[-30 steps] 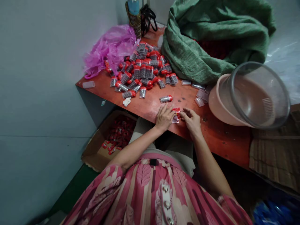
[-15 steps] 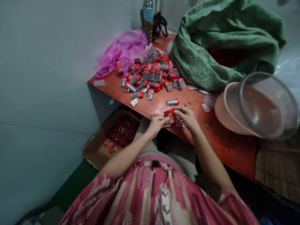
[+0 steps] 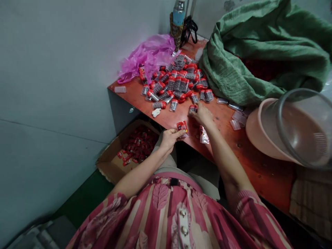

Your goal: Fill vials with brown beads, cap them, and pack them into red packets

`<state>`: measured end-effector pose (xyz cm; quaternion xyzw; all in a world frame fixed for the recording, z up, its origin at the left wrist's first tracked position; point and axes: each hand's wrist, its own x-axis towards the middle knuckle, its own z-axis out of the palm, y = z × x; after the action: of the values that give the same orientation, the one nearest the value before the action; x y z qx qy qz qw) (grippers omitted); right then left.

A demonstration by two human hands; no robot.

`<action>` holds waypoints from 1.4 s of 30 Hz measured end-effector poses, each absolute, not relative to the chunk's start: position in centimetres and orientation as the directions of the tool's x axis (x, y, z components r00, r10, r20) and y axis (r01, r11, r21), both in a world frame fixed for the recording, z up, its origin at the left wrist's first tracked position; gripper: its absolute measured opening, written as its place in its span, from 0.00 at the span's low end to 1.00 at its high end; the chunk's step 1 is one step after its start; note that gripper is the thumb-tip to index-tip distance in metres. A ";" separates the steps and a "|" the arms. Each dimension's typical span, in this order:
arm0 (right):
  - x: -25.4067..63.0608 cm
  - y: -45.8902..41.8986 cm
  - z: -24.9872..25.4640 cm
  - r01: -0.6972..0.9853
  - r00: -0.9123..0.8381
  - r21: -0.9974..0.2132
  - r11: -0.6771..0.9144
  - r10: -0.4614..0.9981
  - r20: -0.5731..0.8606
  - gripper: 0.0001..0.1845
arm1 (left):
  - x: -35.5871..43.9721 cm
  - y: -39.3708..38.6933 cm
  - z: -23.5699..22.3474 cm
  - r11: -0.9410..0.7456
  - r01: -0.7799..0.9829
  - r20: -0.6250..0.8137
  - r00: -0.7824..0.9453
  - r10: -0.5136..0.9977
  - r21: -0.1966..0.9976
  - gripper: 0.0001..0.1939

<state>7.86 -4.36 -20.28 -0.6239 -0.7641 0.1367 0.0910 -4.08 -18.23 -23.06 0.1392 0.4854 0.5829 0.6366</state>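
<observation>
Moved off the small red packet [image 3: 182,126], the right hand [image 3: 204,115] clamps a red-capped clear plastic tube [image 3: 192,110]; the left hand [image 3: 169,139] pinches the packet's near edge. A brown cardboard box [image 3: 110,167] holds red pieces [image 3: 138,143].

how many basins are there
2: a pink basin at the table's right side, and a clear, grey-rimmed basin tilted inside it. Any nested underneath would be hidden.

Setting: small workshop or packing station. Evidence, relative to the red tabletop [image 3: 261,169]: many red-capped clear containers [image 3: 177,83] heaped on it, a large green sack [image 3: 228,69] behind them. Below its near edge, an open carton [image 3: 111,162] of small red packets [image 3: 140,143].
</observation>
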 end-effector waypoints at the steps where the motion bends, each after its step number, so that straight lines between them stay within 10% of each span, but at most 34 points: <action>1: 7.5 -4.0 -20.4 0.910 -0.239 -0.358 0.210 0.970 -0.038 0.33 | -4.2 -18.2 -23.0 0.276 -0.616 -0.460 -0.161 0.873 0.738 0.16; 7: 7.4 -4.5 -21.3 0.768 -0.285 -0.602 0.220 0.958 -0.013 0.17 | -5.1 -17.8 -22.9 0.227 -0.755 -0.507 -0.159 0.847 0.616 0.16; 13: 9.7 -13.6 -20.7 0.258 -0.185 -0.966 0.008 0.982 -0.042 0.16 | -5.9 -17.0 -22.9 0.201 -0.850 -0.515 -0.093 0.852 0.487 0.11; 42: 9.8 -19.1 -22.2 0.002 -0.006 -0.997 -0.073 0.997 -0.073 0.16 | -2.8 -16.7 -21.6 0.195 -0.826 -0.351 -0.004 0.936 0.529 0.15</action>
<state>9.80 -19.12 -22.21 -0.5167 -0.4833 0.5190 0.4796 -2.81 -16.71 -21.61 0.0845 0.3264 0.6287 0.7008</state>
